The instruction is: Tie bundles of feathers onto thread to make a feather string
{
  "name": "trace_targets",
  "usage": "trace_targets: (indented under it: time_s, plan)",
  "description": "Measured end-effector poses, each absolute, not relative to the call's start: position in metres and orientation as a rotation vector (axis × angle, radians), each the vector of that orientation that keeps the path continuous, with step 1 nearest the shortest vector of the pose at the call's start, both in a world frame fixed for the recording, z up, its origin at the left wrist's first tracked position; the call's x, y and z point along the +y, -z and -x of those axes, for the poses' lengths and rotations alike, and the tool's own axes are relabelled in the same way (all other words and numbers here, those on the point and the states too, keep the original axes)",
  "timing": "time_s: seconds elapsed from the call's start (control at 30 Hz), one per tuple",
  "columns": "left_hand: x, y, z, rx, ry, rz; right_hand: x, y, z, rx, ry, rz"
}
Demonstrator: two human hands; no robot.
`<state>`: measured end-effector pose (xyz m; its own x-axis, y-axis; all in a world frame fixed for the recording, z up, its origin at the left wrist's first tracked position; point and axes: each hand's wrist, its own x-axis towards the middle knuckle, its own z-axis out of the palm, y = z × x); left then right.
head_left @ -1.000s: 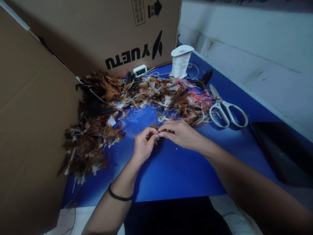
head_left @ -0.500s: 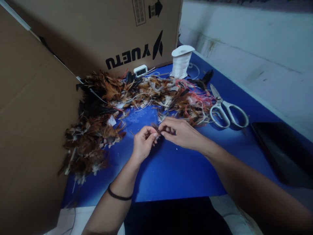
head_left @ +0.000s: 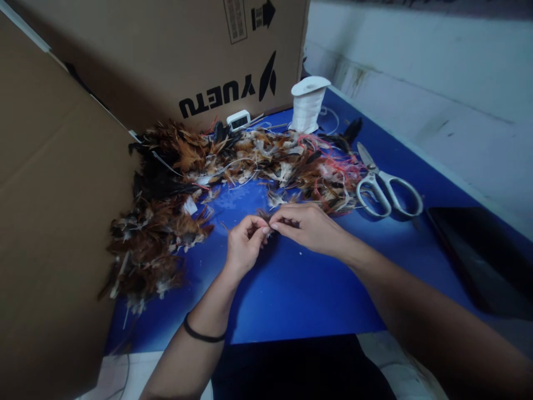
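Left hand (head_left: 242, 247) and right hand (head_left: 303, 225) pinching a tuft (head_left: 264, 214), frame centre, feathers (head_left: 156, 236) at left, scissors (head_left: 373, 169) at right.

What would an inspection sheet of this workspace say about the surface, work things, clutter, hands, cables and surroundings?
Surface: blue table, a few pale specks.
Work things: feathers heaped along the left and back; scissors to the right; white spool upright behind.
Clutter: pink string tangled over feathers; small white display; dark flat object at right.
Hands: left hand and right hand pinch a feather tuft.
Cables: thin cord on the floor, lower left.
Surroundings: cardboard left and back; stained wall right.
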<state>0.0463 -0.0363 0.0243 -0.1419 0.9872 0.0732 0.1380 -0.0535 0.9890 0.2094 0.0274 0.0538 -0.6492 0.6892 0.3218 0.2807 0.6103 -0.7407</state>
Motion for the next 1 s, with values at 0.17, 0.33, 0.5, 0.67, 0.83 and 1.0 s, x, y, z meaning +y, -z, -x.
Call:
trace_targets:
  time_s: [0.17, 0.33, 0.5, 0.67, 0.83, 1.0]
  plan:
    - [-0.034, -0.026, -0.047, 1.337, -1.348, -1.053, 0.025, -0.051, -0.209, -2.234, -0.743, 0.652]
    - [-0.034, -0.029, -0.048, 1.288, -1.353, -0.863, 0.027, -0.046, -0.208, -2.283, -0.611, 0.525]
    - [-0.033, -0.033, -0.048, 1.274, -1.332, -0.747, 0.026, -0.042, -0.208, -2.353, -0.507, 0.474]
    - [-0.032, -0.033, -0.046, 1.269, -1.312, -0.695, 0.025, -0.042, -0.208, -2.394, -0.554, 0.493]
    - [-0.032, -0.032, -0.044, 1.264, -1.368, -0.822, 0.030, -0.045, -0.209, -2.256, -0.836, 0.550]
    - [-0.033, -0.029, -0.041, 1.303, -1.387, -1.095, 0.031, -0.044, -0.207, -2.172, -0.953, 0.663]
